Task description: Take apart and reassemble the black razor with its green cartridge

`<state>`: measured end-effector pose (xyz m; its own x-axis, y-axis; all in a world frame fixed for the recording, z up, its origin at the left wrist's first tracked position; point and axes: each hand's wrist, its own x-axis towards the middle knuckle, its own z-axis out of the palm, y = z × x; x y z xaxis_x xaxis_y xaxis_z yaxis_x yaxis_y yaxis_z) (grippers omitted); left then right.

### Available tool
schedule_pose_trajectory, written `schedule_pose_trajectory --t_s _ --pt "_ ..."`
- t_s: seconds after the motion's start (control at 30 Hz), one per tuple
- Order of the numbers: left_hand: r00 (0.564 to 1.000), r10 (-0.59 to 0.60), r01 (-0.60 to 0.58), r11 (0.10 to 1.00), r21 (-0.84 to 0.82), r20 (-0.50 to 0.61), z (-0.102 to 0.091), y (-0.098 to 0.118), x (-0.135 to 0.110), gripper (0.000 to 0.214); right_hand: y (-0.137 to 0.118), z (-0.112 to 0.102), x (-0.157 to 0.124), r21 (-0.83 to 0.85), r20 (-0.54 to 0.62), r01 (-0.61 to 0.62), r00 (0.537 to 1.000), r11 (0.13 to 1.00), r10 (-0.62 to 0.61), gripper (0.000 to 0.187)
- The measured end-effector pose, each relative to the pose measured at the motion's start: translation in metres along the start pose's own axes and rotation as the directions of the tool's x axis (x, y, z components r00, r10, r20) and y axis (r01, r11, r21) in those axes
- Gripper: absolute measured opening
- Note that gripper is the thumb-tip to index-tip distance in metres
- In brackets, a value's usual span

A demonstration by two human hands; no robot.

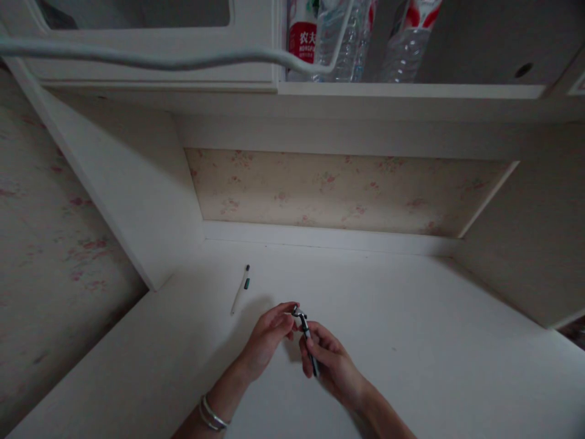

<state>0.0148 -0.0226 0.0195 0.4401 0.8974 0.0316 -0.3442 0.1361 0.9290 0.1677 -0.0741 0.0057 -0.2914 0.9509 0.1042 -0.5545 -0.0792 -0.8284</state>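
Near the bottom middle, my right hand (329, 360) is closed around the handle of a slim black-and-silver razor (304, 325). The razor is tilted, its head pointing up and to the left. My left hand (274, 329) reaches in from the left, and its thumb and fingertips pinch at the razor's head. The fingers partly hide that end, so the blade is too small to make out. Two silver bangles circle my left wrist. Left of the hands, a thin white stick (238, 295) with a dark tip lies on the desk beside a small dark-green piece (247, 283).
Both hands are above a white desk (411, 317) inside a cabinet with side panels. Overhead, a shelf (411, 91) holds several clear plastic bottles (340, 42). A bent white rod (173, 61) crosses the upper left. Floral wallpaper (329, 189) covers the back wall.
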Motion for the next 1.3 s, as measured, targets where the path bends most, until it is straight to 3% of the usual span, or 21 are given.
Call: schedule_pose_trajectory --t_s 0.1,0.27,0.37,0.6,0.93,1.3 --pt "1.0 0.017 -0.016 1.0 -0.026 0.024 -0.0019 -0.0002 0.0006 0.039 -0.0005 0.0004 -0.0011 0.02 0.014 -0.027 1.0 0.999 0.027 0.026" --pt "0.984 -0.012 0.015 1.0 -0.012 0.178 0.0015 0.0014 -0.0007 0.04 0.0018 0.0013 -0.0028 0.094 0.055 -0.112 0.993 0.989 0.107 0.034" --pt "0.976 -0.026 0.03 0.999 -0.014 0.217 0.003 -0.0014 -0.0009 0.043 0.0012 0.0035 -0.0043 0.104 0.026 -0.145 0.989 0.984 0.143 0.036" --pt "0.982 -0.034 0.02 0.997 0.077 0.185 0.0009 -0.008 -0.0021 0.047 0.0008 0.0006 -0.0068 0.105 -0.135 -0.182 0.971 0.978 0.195 0.035" --pt "0.964 -0.009 -0.028 0.991 0.134 0.267 0.0018 -0.0043 -0.0015 0.051 0.0017 -0.0025 -0.0084 -0.081 -0.187 -0.126 0.976 0.989 0.109 0.043" --pt "0.986 0.021 -0.061 0.968 0.245 0.163 0.0031 -0.0068 -0.0005 0.043 -0.0045 0.0049 -0.0045 -0.045 -0.234 -0.183 0.958 0.982 0.168 0.044"
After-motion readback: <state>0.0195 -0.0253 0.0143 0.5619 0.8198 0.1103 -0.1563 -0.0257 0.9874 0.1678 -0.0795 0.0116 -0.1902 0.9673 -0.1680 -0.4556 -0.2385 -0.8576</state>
